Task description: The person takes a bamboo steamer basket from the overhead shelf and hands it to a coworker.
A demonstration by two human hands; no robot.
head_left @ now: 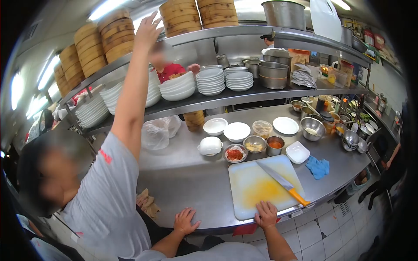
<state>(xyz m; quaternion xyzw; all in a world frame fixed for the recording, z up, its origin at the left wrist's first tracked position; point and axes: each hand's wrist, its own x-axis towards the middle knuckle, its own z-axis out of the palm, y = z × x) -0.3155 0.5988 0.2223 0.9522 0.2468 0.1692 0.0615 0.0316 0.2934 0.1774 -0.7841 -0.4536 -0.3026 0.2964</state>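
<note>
The left hand point(186, 222) is laid palm down at the counter's near edge, at about eight o'clock from the cutting board point(248, 178); its fingers are spread wide and nothing is held. The right hand point(266, 214) is placed on the board's near edge at six o'clock — fingers parted, palm down, nothing gripped.

The board is set on the steel counter point(187, 169) and is marked by a yellow stain. Across its right half a knife point(278, 178) is laid flat, its blade pointed toward eleven o'clock and its orange handle at four o'clock, extended past the board's edge. The knife is touched by neither hand.

Beyond the board, a bowl of red food point(235, 153) is seen at eleven o'clock, and a metal bowl of pale yellow food point(254, 144) and a metal container of orange contents point(275, 145) near twelve. Square white dishes point(298, 152) are stacked at one o'clock; a blue cloth point(318, 168) is bunched at two.

At ten o'clock, a co-worker's arm point(133, 95) is raised toward the bamboo steamers point(180, 17) — whether they are touched cannot be told.
</note>
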